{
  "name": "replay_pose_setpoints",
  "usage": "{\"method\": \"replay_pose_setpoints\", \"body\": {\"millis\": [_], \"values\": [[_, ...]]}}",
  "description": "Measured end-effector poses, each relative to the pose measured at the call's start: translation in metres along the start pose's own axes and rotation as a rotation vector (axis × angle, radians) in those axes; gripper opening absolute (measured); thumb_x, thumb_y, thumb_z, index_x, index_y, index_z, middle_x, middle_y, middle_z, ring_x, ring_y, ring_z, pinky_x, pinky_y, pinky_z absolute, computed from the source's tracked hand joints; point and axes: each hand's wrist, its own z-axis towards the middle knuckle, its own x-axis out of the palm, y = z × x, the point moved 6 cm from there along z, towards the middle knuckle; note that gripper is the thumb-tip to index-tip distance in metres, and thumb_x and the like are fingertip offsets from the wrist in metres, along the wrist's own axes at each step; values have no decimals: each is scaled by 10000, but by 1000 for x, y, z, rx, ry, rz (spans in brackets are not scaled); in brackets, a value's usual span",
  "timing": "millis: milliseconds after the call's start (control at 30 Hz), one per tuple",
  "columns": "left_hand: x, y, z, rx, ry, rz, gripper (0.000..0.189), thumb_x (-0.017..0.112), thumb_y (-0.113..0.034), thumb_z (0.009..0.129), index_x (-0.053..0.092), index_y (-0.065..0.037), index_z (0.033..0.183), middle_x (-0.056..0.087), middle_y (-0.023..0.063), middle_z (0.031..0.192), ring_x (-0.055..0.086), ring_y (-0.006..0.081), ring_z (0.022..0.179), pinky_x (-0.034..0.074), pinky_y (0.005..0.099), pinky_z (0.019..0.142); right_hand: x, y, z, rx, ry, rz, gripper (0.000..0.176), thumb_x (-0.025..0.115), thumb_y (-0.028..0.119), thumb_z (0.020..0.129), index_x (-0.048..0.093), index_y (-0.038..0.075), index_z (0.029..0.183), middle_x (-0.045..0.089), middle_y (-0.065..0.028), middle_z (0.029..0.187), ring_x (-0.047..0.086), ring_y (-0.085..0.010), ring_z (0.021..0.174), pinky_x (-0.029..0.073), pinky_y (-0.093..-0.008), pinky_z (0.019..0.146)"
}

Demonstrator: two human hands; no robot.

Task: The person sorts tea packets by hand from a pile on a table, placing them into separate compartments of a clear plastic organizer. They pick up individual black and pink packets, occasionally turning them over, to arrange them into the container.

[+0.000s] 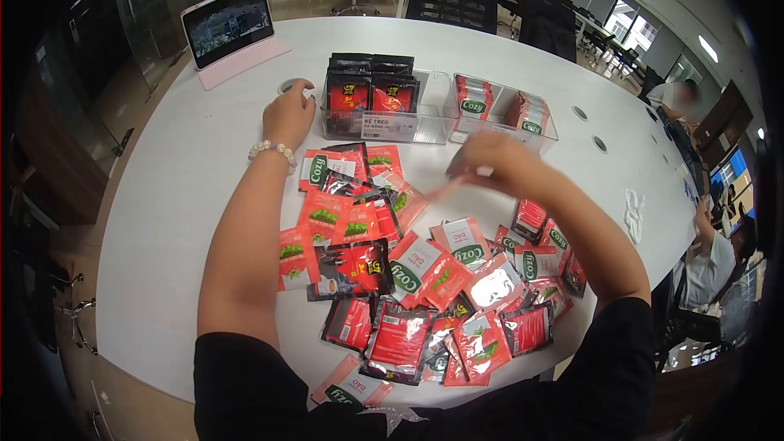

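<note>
My left hand [290, 117] rests by the left end of a clear plastic organizer [429, 126], its fingers curled; what they hold, if anything, is hidden. In front of the organizer's right part, my right hand [498, 165] grips a pink sachet [441, 192], blurred by motion. Black and red coffee packets [349, 98] stand upright in the left compartment. Two stacks of Cozy sachets [474, 104] stand in the right part. Below lies a loose pile of red Cozy sachets [416, 265] and dark coffee packets [353, 269], many overlapping.
A tablet [229, 26] on a pink stand sits at the table's back left. White cable-like items [634, 214] lie on the right of the white table [163, 278]. Other people [706, 273] sit at the far right. Office chairs [452, 4] stand behind.
</note>
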Motion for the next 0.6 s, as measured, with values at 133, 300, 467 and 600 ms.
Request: {"method": "replay_pose_setpoints", "body": {"millis": [133,300,467,600], "values": [[1,0,0,1,0,3,221,573,-174,858,596,-141,1075,671,83,755,658,296,728,512,418,672,-73,-45,-29,521,-315,-60,336,692,103,828,507,80,1107,637,-79,768,627,-177,702,487,-299,651],[1,-1,0,2,4,5,220,573,-172,857,593,-139,1073,667,83,745,656,296,723,508,421,668,-116,-109,-77,632,-303,-319,194,631,85,850,555,77,1028,666,-98,825,605,-221,682,463,-335,636],[-1,-3,-2,-4,6,1,213,574,-171,856,594,-138,1065,663,82,739,654,294,721,506,419,664,-94,-141,-97,709,-213,-374,86,606,100,860,590,62,935,674,-102,843,615,-258,722,463,-358,653],[0,0,-1,-8,9,-11,213,571,-169,857,594,-140,1066,662,78,738,654,291,725,506,415,663,-75,-156,-108,806,-117,-432,100,628,130,837,592,62,902,679,-100,843,633,-280,762,479,-383,677]]}}
